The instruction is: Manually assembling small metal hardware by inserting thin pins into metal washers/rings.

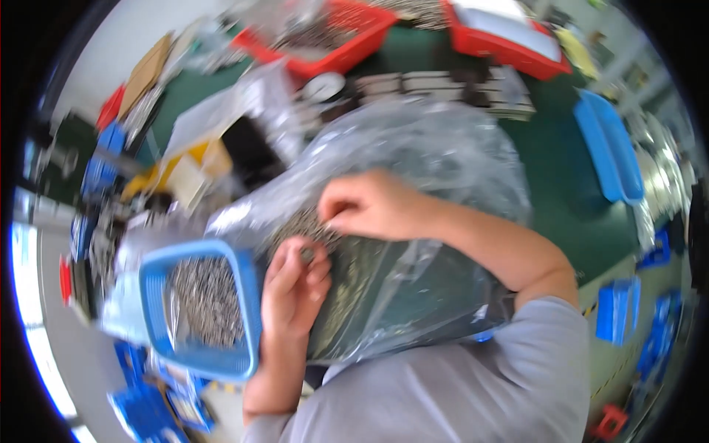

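Note:
My left hand (pixel 294 288) is turned palm up with its fingers curled round a small round metal part (pixel 306 255). Just above and to the right, my right hand (pixel 380 207) has thumb and fingers drawn together in a pinch; whatever lies between them is too blurred to make out. Beneath both hands is a heap of small grey metal parts (pixel 299 224), lying on a large clear plastic bag (pixel 436 148) spread over the table. Next to my left wrist stands a light blue basket (pixel 149 310) holding many slim metal pieces (pixel 210 303).
Red trays (pixel 369 40) stand at the back of the green table (pixel 591 229). A round dial-like gauge (pixel 323 87) sits before them, beside stacked pale blocks (pixel 428 83). A yellow-and-black object (pixel 247 144) is at the left, and a long blue tray (pixel 609 148) at the right edge.

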Demonstrator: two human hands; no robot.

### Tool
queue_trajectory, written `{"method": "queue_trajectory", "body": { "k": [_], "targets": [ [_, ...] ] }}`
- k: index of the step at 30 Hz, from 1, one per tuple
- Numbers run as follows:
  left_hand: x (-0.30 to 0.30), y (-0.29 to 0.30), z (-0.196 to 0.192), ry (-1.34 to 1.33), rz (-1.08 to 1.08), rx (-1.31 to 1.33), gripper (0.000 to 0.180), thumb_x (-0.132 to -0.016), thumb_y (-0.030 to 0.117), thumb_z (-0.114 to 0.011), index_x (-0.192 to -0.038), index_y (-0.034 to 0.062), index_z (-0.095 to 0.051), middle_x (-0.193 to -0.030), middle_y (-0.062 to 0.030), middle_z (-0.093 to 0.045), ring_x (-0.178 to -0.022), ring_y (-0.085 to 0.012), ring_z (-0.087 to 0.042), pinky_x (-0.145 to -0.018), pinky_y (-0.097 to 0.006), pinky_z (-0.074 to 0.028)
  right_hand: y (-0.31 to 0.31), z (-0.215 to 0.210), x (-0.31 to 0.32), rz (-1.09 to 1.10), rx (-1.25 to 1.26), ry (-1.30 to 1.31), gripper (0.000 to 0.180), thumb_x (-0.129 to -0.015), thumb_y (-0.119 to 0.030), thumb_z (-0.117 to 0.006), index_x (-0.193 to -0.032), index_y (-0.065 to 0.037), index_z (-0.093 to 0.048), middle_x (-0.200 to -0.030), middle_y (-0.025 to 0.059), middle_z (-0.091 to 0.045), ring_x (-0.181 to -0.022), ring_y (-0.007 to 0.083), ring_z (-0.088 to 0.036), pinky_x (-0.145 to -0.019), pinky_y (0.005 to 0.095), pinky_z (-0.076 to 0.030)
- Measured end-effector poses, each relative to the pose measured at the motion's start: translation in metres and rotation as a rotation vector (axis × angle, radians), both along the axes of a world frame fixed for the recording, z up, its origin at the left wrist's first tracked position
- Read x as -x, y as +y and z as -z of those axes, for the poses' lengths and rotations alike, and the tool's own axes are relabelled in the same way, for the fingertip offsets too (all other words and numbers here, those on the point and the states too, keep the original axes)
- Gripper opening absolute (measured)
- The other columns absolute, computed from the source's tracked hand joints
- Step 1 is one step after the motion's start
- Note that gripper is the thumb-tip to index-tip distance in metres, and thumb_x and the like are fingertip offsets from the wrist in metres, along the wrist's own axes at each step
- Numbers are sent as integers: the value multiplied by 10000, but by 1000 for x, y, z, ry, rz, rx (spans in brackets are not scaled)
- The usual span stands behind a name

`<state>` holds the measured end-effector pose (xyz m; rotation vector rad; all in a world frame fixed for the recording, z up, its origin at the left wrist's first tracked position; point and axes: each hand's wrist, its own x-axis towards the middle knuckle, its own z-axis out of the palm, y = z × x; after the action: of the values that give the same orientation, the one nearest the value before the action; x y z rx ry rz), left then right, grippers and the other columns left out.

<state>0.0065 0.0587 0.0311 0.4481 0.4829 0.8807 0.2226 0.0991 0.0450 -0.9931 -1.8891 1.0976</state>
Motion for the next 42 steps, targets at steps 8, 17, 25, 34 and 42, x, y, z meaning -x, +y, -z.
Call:
{"method": "queue_trajectory", "body": {
  "k": [8,17,25,34,42],
  "targets": [
    [3,4,4,-37,13,28,173,-934,215,-564,-1007,58,-558,-914,-86,-591,-681,-105,-494,-550,-226,-396,0,-7,13,-89,475,312,71,-845,-23,-648,-908,-19,-615,-838,4,-609,-744,67,-567,-668,205,-465],
    [2,1,3,-48,3,58,179,-937,200,-563,-1027,45,-561,-902,-101,-599,-690,-126,-519,-549,-244,-438,-8,-2,22,-135,377,328,76,-831,-37,-675,-884,-17,-625,-820,7,-625,-770,77,-588,-717,224,-474],
    [1,-2,1,-62,8,63,179,-928,189,-579,-1008,29,-565,-869,-96,-602,-670,-132,-523,-530,-240,-443,-12,-1,25,-127,362,354,73,-815,-20,-686,-864,-26,-632,-834,2,-602,-777,74,-587,-706,223,-463],
    [2,-6,0,25,75,47,163,-903,183,-622,-931,34,-563,-763,-33,-562,-600,-103,-499,-472,-218,-380,-14,-9,25,-172,520,218,180,-746,22,-714,-872,-50,-607,-892,-13,-559,-809,71,-538,-711,215,-439],
    [2,0,-5,120,3,14,254,-928,271,-586,-933,18,-571,-781,-58,-604,-602,-92,-495,-486,-223,-394,-14,-15,29,-70,34,67,146,-724,-32,-729,-812,-40,-612,-784,9,-559,-722,107,-535,-649,260,-429]
  ]
}}
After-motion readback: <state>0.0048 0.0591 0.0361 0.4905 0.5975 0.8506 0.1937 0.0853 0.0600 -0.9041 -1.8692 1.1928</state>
